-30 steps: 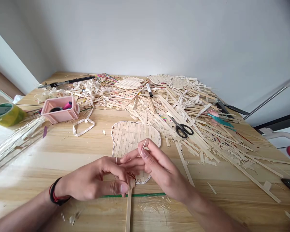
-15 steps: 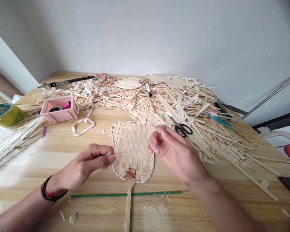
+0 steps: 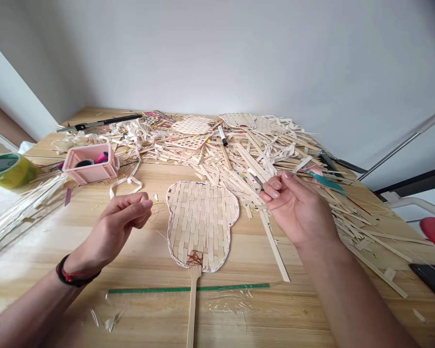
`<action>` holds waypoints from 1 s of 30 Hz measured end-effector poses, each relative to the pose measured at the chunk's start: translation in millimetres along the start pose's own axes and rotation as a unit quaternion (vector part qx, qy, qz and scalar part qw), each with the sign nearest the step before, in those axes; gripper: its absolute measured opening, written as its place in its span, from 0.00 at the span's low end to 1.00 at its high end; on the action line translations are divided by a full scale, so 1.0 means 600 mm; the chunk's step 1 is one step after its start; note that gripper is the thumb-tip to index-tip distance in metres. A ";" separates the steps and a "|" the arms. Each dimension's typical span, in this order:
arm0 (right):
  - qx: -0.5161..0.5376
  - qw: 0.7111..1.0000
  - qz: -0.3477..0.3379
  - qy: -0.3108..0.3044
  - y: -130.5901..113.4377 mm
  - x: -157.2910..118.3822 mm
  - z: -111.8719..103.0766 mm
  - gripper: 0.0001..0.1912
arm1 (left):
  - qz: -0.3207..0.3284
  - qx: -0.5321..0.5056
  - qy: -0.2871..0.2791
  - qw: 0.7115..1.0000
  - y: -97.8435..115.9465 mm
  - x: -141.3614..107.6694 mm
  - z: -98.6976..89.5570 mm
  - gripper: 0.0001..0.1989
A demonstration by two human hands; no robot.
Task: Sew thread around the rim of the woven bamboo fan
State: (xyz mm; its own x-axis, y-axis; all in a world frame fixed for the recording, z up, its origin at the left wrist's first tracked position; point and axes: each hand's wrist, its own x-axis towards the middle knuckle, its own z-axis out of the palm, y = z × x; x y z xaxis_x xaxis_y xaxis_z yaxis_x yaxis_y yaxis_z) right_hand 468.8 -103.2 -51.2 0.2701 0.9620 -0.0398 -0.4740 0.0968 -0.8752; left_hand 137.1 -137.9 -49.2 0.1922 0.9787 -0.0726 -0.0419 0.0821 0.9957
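A woven fan (image 3: 199,222) made of pale flat strips lies on the table between my hands, its edge bound with a white and dark cord. Reddish-brown thread crosses the base where the wooden handle (image 3: 193,309) joins. My left hand (image 3: 121,224), left of the fan, is closed in a pinch on a fine thread (image 3: 203,199). This thread runs faintly above the fan towards my right hand (image 3: 297,208), and a small loose loop hangs by the left fingers. To the right of the fan, the right thumb and fingertips are pinched together on the thread's other end.
A heap of pale strips (image 3: 217,164) covers the back and right, with a marker (image 3: 222,136) on it. My right hand mostly hides the scissors. A pink basket (image 3: 90,174) and tape roll (image 3: 10,170) stand left. A green strip (image 3: 232,287) lies across in front.
My hands have moved apart, the left to the left and the right to the right and slightly up. The fan between them is now uncovered and has stayed in place.
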 end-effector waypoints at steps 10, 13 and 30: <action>0.048 0.995 -0.046 0.078 -0.009 0.026 -0.024 0.13 | 0.016 -0.007 -0.010 1.000 0.005 -0.004 -0.004 0.22; 0.059 0.991 -0.047 0.113 -0.020 0.032 -0.030 0.12 | 0.017 0.008 -0.009 1.000 0.003 -0.002 -0.004 0.22; 0.068 0.974 -0.057 0.211 -0.053 0.039 -0.028 0.18 | 0.114 0.024 0.133 0.984 0.002 0.020 -0.032 0.23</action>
State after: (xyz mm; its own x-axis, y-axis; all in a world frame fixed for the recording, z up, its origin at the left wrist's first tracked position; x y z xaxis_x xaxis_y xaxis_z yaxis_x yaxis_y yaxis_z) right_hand 504.1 -88.0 -32.6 0.6339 0.7556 -0.1650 -0.5192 0.2577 -0.8149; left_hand 120.6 -122.1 -49.8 -0.0803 0.9859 0.1469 -0.0066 -0.1479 0.9890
